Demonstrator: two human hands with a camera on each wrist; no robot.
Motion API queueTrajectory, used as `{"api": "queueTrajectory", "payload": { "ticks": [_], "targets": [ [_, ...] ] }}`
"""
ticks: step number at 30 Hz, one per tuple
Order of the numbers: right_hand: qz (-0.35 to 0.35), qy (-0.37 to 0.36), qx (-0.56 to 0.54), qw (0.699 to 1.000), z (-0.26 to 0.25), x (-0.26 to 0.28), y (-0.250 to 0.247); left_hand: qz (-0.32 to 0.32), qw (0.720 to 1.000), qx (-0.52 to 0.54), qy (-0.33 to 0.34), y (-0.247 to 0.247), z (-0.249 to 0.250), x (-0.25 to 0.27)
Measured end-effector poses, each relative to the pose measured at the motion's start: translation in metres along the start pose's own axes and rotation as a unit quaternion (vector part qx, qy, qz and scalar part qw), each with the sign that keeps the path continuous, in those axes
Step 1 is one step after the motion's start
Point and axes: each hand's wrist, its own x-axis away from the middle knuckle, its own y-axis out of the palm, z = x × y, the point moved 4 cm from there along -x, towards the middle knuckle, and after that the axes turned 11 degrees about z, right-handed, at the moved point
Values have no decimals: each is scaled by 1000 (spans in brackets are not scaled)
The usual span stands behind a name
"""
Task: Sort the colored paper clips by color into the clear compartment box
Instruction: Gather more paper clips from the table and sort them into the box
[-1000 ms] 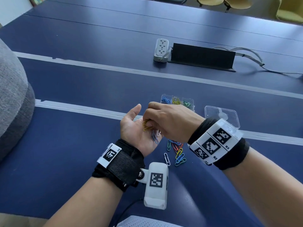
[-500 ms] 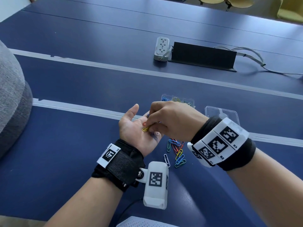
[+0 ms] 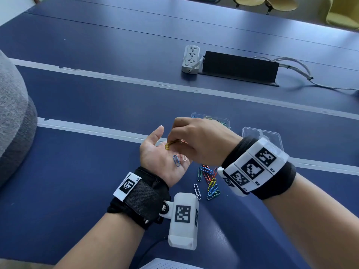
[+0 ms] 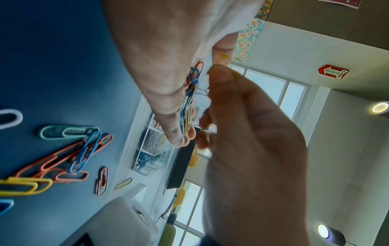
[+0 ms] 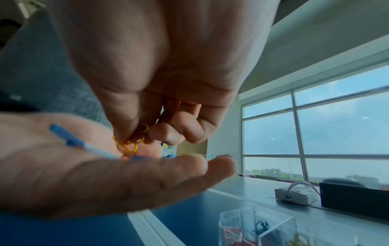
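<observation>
My left hand lies palm up above the blue table, fingers straight, with several clips on it, among them a blue clip and pale ones. My right hand hovers over that palm and pinches yellow clips between thumb and fingers; the same yellow clips show under the thumb in the right wrist view. A loose pile of coloured clips lies on the table below the hands. The clear compartment box sits just behind my right hand, mostly hidden, with sorted clips inside.
The box's clear lid lies to the right of the box. A white power strip and a black cable tray stand farther back on the table. A grey cushion is at the left edge.
My right hand has lifted slightly from the left palm with the yellow clips pinched, which uncovers the blue and pale clips on the palm. The left hand stays put.
</observation>
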Motion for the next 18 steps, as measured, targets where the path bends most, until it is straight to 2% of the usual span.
{"api": "queueTrajectory", "payload": {
  "ticks": [4,7,9,11,14,18],
  "targets": [
    [107,72,-103,986,21,-1,-24,-19,1000,20,-10,-2,0,-2],
    [165,170,-88,968,63,0,-40,-36,999,17,-14,-3,2,-2],
    [152,231,-27,961,89,0,-41,-44,999,18,-16,-2,2,-2],
    [102,262,32,959,105,-1,-33,-50,998,17,-19,0,2,-2],
    [30,280,98,955,111,-4,-14,-54,998,18,-22,-1,2,-2],
    [0,269,165,949,109,-9,-1,-60,998,19,-21,-3,4,0]
  ]
}}
